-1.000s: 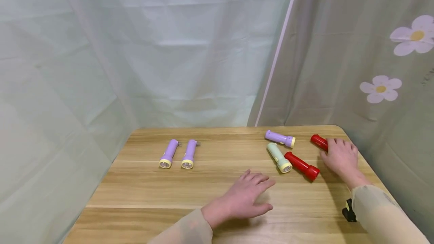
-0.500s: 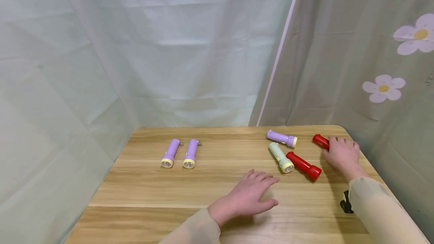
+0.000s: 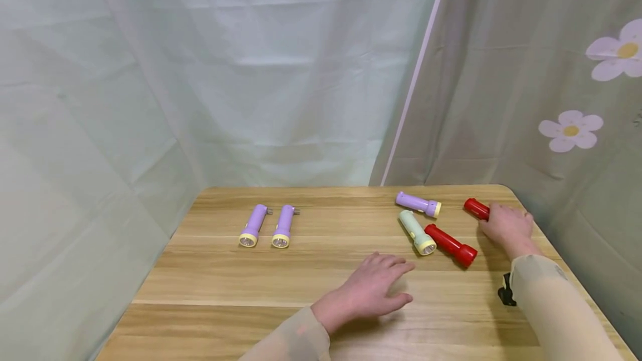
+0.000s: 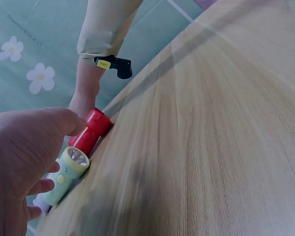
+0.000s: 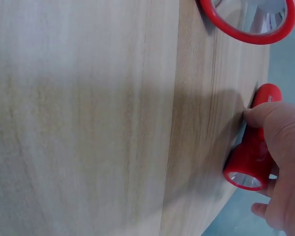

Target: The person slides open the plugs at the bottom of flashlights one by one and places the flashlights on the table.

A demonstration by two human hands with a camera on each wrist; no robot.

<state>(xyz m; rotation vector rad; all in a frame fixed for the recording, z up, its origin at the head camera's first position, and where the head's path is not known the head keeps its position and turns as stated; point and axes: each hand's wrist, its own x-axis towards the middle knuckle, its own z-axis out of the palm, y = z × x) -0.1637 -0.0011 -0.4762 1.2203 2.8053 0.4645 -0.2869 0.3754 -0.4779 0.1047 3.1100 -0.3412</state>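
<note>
At the table's right side, my right hand (image 3: 510,230) grips a red flashlight (image 3: 476,208), thumb on one side and fingers on the other. In the right wrist view that flashlight (image 5: 250,160) lies with its lens end toward the camera; the hand covers part of its body. My left hand (image 3: 373,287) is held over the table's front middle, fingers spread and holding nothing. Nearest to it are a pale green flashlight (image 3: 417,233) and a second red flashlight (image 3: 450,245), which lie close together. Behind them lies a purple flashlight (image 3: 418,204).
Two more purple flashlights (image 3: 253,226) lie side by side at the left, metal prongs sticking out at their far ends. A wooden table (image 3: 210,277) carries everything. Pale curtains (image 3: 281,71) hang close behind and beside it. A black wrist device (image 3: 507,289) sits under the right sleeve.
The head view has shifted slightly, so everything sits a little farther right. My right forearm has shifted a little while the hand stays on the red flashlight. The left hand hardly moves.
</note>
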